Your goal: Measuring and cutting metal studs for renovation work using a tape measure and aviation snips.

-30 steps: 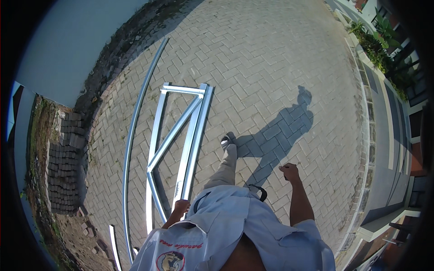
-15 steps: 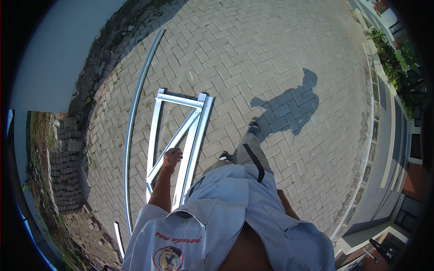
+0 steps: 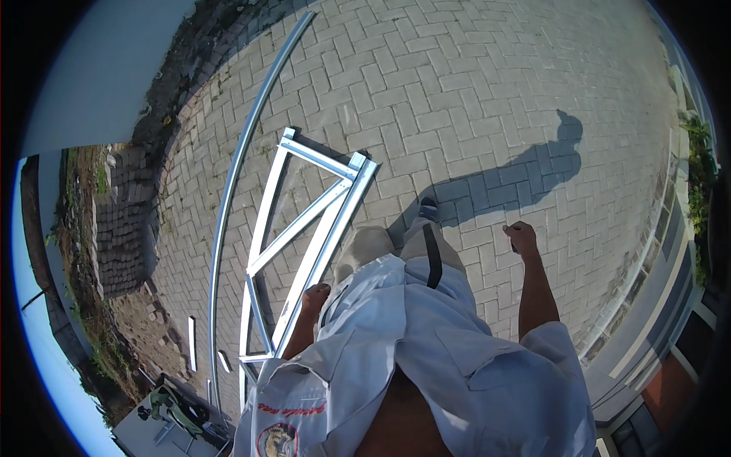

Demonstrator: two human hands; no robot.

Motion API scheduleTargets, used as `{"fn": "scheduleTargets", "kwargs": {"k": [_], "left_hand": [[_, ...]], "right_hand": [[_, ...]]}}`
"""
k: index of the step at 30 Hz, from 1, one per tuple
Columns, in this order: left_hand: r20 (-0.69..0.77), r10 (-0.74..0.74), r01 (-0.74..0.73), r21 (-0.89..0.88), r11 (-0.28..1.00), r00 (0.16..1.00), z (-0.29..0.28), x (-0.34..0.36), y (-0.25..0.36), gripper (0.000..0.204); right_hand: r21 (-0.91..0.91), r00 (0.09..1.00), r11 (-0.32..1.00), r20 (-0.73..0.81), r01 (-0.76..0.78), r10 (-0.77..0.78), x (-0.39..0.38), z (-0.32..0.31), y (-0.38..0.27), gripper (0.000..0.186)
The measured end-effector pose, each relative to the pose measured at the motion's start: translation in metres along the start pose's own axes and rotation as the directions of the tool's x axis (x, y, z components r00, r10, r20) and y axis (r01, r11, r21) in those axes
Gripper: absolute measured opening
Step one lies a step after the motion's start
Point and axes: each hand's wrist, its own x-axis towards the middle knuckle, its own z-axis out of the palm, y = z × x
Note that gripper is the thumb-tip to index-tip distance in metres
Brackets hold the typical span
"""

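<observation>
With the frame (image 3: 300,228) lying flat on the paving (image 3: 472,68) at our left, a stride straying that way could catch a shoe (image 3: 429,204) on its metal edge and trip us or knock it askew; the loose rail (image 3: 215,266) beyond it could roll underfoot if trodden on. Our left hand (image 3: 316,295) hangs low by the hip, fingers curled, nearest the frame's right-hand bar; we cannot tell whether it touches. Our right hand (image 3: 521,234) reaches forward over the paving, forearm raised, fingers bent inward; whether it grips anything, we cannot tell.
</observation>
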Motion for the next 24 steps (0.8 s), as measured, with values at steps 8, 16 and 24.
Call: {"fn": "scheduleTargets", "kwargs": {"k": [8,16,24], "left_hand": [[-0.037,-0.368,0.326,-0.386,0.863,0.929,-0.037,0.013,0.034,0.037],[-0.228,-0.403,0.171,-0.648,0.742,0.886,-0.055,0.024,0.002,0.039],[-0.223,-0.675,0.122,-0.898,0.423,0.703,0.025,-0.009,0.006,0.040]], "right_hand": [[-0.138,0.975,0.966,-0.002,0.218,-0.220,0.076,0.012,-0.106,0.030],[-0.479,0.876,0.839,0.483,0.257,0.007,0.064,0.125,-0.108,0.027],[-0.610,0.726,0.602,0.683,0.514,0.072,0.156,0.114,-0.191,0.029]]}}
